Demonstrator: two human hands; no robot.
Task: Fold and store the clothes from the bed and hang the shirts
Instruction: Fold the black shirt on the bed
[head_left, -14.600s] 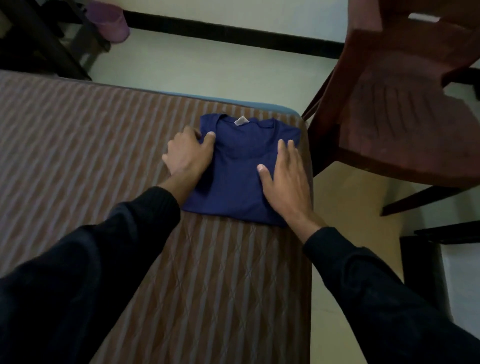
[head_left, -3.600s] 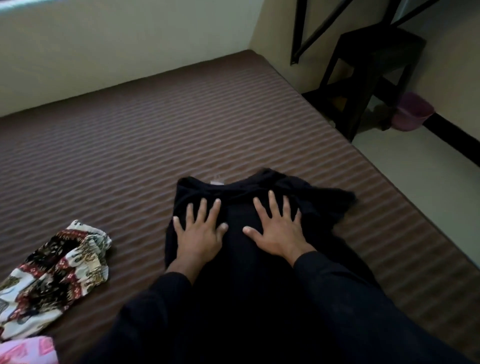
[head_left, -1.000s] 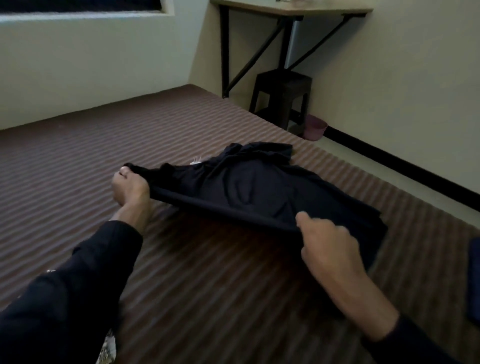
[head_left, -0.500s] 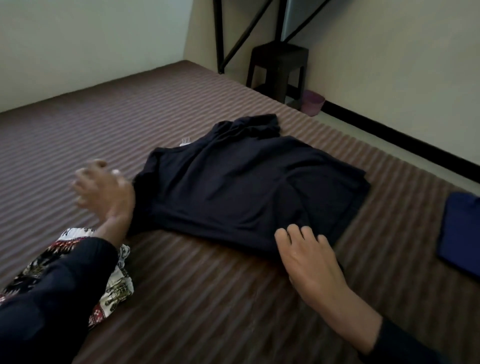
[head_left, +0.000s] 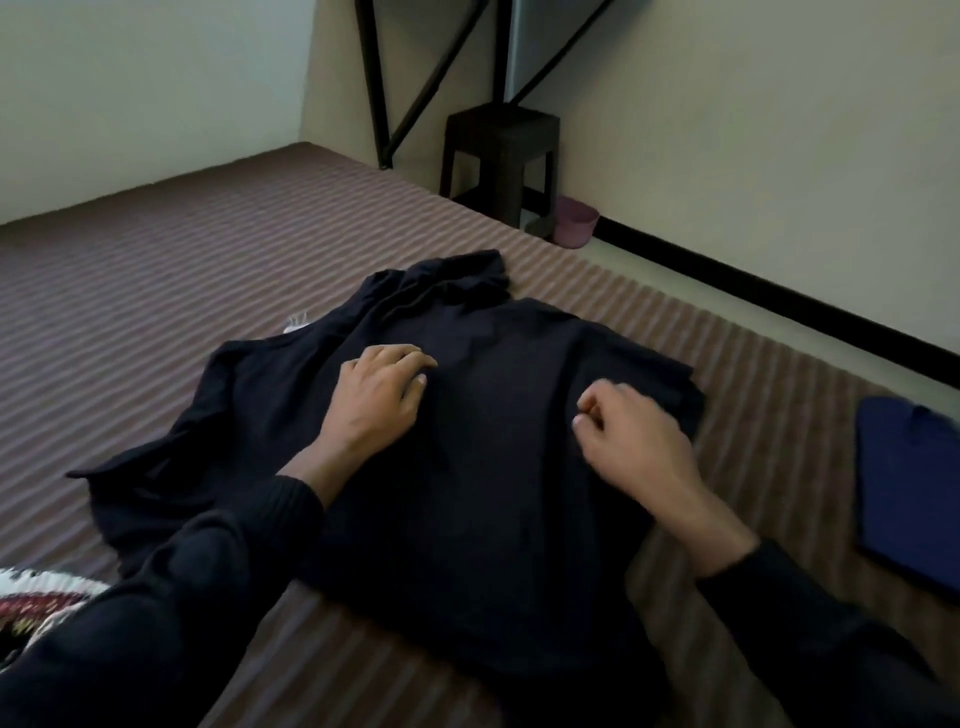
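A black shirt (head_left: 467, 441) lies spread on the brown striped bed (head_left: 156, 270), with its collar end bunched toward the far side. My left hand (head_left: 379, 400) rests on the shirt's upper middle, fingers bent loosely against the cloth. My right hand (head_left: 634, 436) sits on the shirt's right part with its fingers curled under; no fabric shows between them. A folded blue shirt (head_left: 909, 483) lies on the bed at the right edge of view.
A patterned white, red and black cloth (head_left: 36, 597) peeks in at the lower left. Beyond the bed's far edge stand a black stool (head_left: 498, 156), a pink bin (head_left: 574, 226) and black table legs (head_left: 374, 78) against the wall.
Both hands have let go of the shirt's edge, and the shirt has dropped flat on the bed. My left hand moved onto its middle and my right hand slid up and curled.
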